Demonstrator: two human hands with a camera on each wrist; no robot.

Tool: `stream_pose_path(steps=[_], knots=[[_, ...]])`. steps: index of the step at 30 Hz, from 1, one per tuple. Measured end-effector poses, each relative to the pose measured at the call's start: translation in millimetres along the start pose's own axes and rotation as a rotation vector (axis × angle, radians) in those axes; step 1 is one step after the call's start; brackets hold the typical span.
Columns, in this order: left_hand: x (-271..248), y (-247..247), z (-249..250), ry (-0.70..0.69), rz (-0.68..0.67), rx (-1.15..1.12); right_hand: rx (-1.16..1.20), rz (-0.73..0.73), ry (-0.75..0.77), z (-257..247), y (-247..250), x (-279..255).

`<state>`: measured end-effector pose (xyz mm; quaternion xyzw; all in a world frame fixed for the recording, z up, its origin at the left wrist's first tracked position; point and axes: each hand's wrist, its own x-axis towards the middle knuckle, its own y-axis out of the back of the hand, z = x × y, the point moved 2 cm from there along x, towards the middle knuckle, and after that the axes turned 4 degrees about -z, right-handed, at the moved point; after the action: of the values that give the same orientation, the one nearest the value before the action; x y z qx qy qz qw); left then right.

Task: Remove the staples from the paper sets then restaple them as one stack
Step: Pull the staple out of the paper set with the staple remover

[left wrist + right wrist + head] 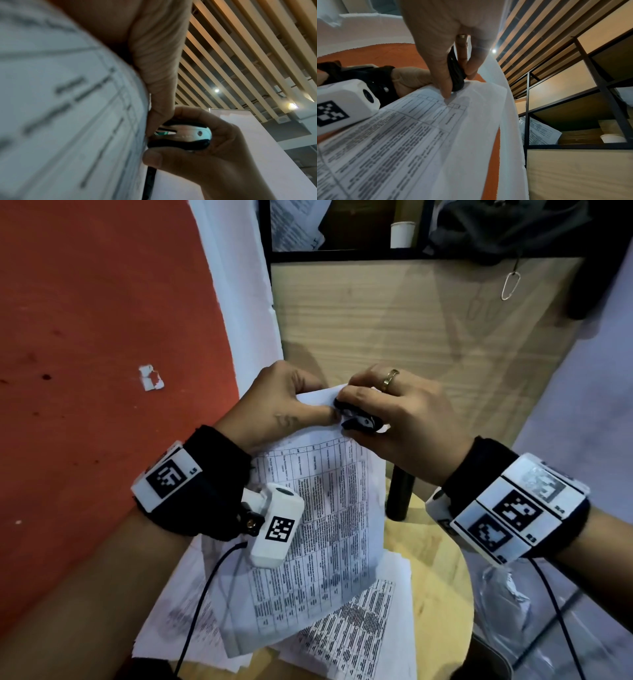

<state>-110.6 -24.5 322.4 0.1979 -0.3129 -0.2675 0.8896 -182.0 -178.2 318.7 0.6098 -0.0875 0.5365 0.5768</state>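
Black-and-chrome claw staple remover bites the top corner of a white printed paper set, squeezed by the right hand; the left hand pinches that corner. Below it, more printed sheets wait; restapling looks far off.

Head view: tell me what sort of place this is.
Probably an office or study space: printed table sheets lie on a round wooden table, and a black-framed shelf unit behind holds more papers and a paper cup.
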Motion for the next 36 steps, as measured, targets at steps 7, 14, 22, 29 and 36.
stream_pose_path(steps=[7,14,22,29,36], knots=[[-6.6,0.2,10.3,0.025,-0.057,-0.116,-0.012,0.002,0.008,0.8,2.8,1.2],[-10.2,-3.0,3.8,0.081,-0.134,-0.218,0.1,0.065,-0.112,0.7,0.4,-2.8],[-10.4,-8.4,-2.6,0.096,-0.042,-0.347,0.373,0.204,-0.367,-2.7,-2.9,-12.0],[-4.6,-12.9,-9.9,0.197,-0.012,-0.295,0.299,0.146,-0.324,-5.7,-7.0,-13.8],[-3.1,-15.8,-14.7,0.209,0.053,-0.228,0.497,0.079,-0.581,1.9,-7.8,-15.8]])
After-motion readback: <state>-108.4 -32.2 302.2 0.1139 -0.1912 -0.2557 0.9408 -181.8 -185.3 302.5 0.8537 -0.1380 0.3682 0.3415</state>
